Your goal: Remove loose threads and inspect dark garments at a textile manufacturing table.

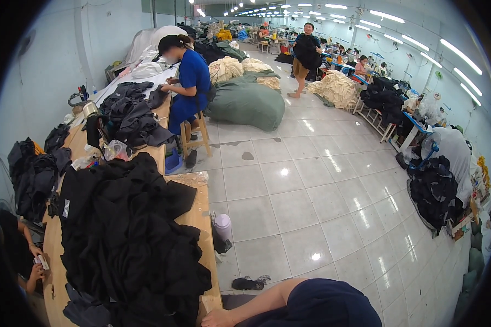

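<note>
At the lower edge my right hand (217,318) rests by the edge of the wooden table (193,204), the forearm reaching in from a navy sleeve. The picture's edge cuts off its fingers, so whether it holds anything cannot be seen. Right beside it lies a large heap of black garments (131,234), spread over most of the near tabletop. A dark grey garment (84,308) pokes out under the heap's near end. My left hand is outside the picture.
Across the table, another person's hands (37,264) hold a small pale object. A person in blue (191,79) sits farther along, beside dark garments (133,117). A lilac bottle (222,226) stands beside the table; a black sandal (247,284) lies on the tiles. Someone standing (305,54) carries black cloth.
</note>
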The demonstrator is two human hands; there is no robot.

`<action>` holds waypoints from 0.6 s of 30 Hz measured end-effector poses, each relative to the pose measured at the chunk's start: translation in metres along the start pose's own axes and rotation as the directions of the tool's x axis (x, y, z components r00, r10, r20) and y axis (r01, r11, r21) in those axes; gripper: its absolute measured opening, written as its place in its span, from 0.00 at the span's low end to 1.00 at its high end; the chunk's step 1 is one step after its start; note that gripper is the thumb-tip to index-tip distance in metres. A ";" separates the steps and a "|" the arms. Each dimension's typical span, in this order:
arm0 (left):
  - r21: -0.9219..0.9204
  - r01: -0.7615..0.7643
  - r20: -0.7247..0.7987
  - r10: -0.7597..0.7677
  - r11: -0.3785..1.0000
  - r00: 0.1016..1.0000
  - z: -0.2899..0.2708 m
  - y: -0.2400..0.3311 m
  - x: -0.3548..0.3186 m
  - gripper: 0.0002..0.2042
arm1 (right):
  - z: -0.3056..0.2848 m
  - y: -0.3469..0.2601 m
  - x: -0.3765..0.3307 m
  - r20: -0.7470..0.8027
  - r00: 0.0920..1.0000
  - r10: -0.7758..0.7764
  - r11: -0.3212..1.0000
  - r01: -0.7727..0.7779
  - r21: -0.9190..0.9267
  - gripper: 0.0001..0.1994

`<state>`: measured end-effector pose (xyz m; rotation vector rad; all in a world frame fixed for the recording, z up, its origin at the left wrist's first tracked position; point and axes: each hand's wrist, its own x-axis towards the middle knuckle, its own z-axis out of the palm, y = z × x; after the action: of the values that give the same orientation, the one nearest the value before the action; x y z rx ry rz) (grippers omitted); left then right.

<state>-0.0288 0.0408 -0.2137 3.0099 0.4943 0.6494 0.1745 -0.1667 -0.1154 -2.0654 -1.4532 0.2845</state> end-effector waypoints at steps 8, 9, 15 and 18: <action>-0.128 0.087 0.734 0.036 0.988 0.678 -0.168 0.053 0.114 0.21 | -0.022 -0.012 0.002 0.117 0.992 0.041 0.999 -0.041 0.001 0.19; 0.072 0.526 0.923 -0.257 0.848 0.288 -0.131 0.020 0.100 0.23 | -0.019 -0.010 0.003 0.126 0.992 0.030 1.000 -0.030 0.002 0.19; -0.125 0.076 -0.491 -0.005 -0.989 -0.871 -0.329 0.205 0.345 0.19 | -0.013 -0.005 -0.001 0.090 0.996 0.010 0.998 -0.005 -0.056 0.18; -0.454 -0.075 -0.278 0.221 -0.888 -0.935 -0.333 0.172 0.330 0.19 | -0.010 -0.004 0.001 0.047 0.999 0.021 0.997 -0.017 -0.077 0.17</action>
<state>0.1729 -0.0351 0.2369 0.8554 -2.9909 -0.5145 0.1767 -0.1681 -0.1047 -2.1481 -1.4947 0.2924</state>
